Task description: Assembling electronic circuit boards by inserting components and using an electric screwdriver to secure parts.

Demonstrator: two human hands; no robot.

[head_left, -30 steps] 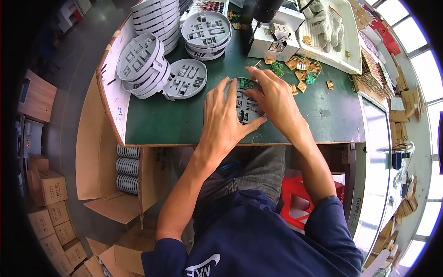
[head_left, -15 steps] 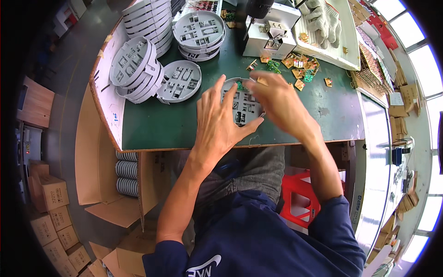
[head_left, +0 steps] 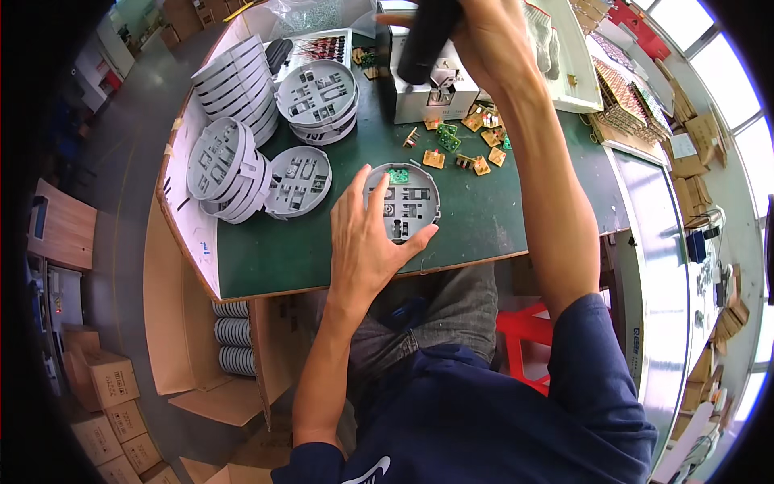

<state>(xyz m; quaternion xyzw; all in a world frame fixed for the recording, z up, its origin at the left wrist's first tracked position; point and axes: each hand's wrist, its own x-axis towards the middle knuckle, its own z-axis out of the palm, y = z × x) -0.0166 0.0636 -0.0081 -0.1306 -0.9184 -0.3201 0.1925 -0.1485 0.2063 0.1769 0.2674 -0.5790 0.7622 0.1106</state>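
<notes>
A round grey plastic housing point(head_left: 415, 211) lies on the green bench top close to the front edge. My left hand point(head_left: 363, 234) grips its left side, fingers along the rim and thumb at the near edge. Inside the housing, near its far rim, sits a small green circuit board point(head_left: 398, 176). Beyond it, my right hand point(head_left: 492, 40) is raised at the top of the view, its fingers closed around a black electric screwdriver point(head_left: 431, 40). The screwdriver is blurred, and its tip cannot be made out. It hangs in front of a white box-shaped device point(head_left: 427, 105).
Stacked grey housings point(head_left: 318, 101) and a single one point(head_left: 298, 181) stand at the left. Small orange and green boards point(head_left: 447, 139) are scattered behind the held housing. A white tray point(head_left: 576, 73) with gloves is at the far right. An open carton point(head_left: 181, 323) stands below the bench's left end.
My right hand has left the housing, moved up and away, and taken hold of the black screwdriver. My left hand has stayed on the housing. The whole view has shifted slightly.
</notes>
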